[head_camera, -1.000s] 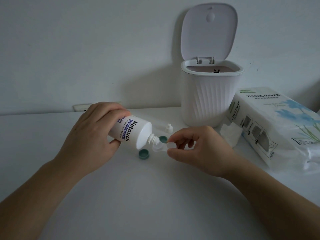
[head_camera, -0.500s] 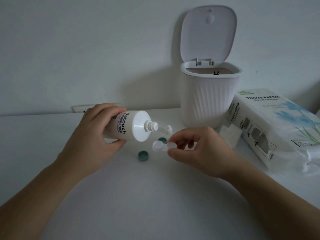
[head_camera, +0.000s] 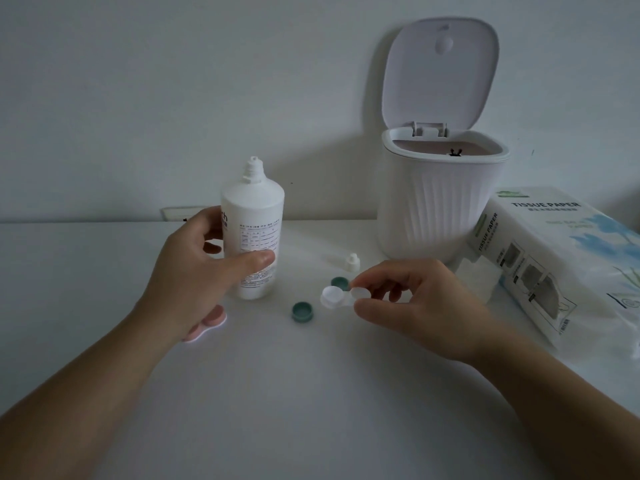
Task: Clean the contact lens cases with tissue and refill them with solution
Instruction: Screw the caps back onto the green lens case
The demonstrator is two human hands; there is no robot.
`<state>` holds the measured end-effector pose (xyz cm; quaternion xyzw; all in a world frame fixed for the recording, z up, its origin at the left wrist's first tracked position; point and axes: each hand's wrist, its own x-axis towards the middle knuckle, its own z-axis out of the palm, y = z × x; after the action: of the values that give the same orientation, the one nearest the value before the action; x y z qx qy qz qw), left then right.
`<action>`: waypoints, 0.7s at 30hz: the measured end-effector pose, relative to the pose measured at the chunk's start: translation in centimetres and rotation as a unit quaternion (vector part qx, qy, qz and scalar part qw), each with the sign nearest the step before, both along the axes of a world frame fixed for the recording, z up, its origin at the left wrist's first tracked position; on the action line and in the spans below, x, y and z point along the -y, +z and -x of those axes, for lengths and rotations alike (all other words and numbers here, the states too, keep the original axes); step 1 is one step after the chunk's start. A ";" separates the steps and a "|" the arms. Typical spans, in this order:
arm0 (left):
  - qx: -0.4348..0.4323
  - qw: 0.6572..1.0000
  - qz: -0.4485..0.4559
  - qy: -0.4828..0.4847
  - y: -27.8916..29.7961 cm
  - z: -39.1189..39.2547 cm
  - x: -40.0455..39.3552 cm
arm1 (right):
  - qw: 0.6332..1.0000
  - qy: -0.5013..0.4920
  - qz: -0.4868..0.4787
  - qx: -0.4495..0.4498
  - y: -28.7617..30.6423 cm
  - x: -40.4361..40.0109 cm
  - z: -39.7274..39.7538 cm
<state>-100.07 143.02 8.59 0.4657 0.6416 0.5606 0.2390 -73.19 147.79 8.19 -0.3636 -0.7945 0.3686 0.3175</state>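
Two hands: both at work over the white table, left on the bottle, right on the white lens case.
Left hand: fingers and thumb wrapped round the lower body of the solution bottle; the thumb lies across its printed label.
Solution bottle: white, upright, base on or just above the table, I cannot tell which; nozzle uncovered and pointing up.
Bottle cap: small, white, standing on the table behind the lens case, apart from the bottle.
Right hand: thumb and forefinger pinch the right well of the white lens case, other fingers curled loosely behind.
White lens case: double-welled, both wells uncapped, held low over the table right of the bottle; whether liquid sits inside is too small to tell.
Green lids: one green lid rests open side up just left of the case; a second green lid lies just behind the case.
Pink lens case: on the table, partly hidden under the left wrist.
Desktop bin: white, ribbed, at the back against the wall, flip lid standing open.
Tissue pack: printed "TISSUE PAPER", lying right of the bin, a white tissue showing at its near end.
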 end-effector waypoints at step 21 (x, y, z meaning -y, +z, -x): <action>-0.215 0.946 -0.219 0.109 0.1 -1.3 1.2 | 0.998 0.031 0.022 -0.041 0.5 -0.2 -0.2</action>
<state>-98.76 141.84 8.70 0.5436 0.5861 0.5961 -0.0750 -73.02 148.02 8.65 -0.3302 -0.7835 0.4103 0.3296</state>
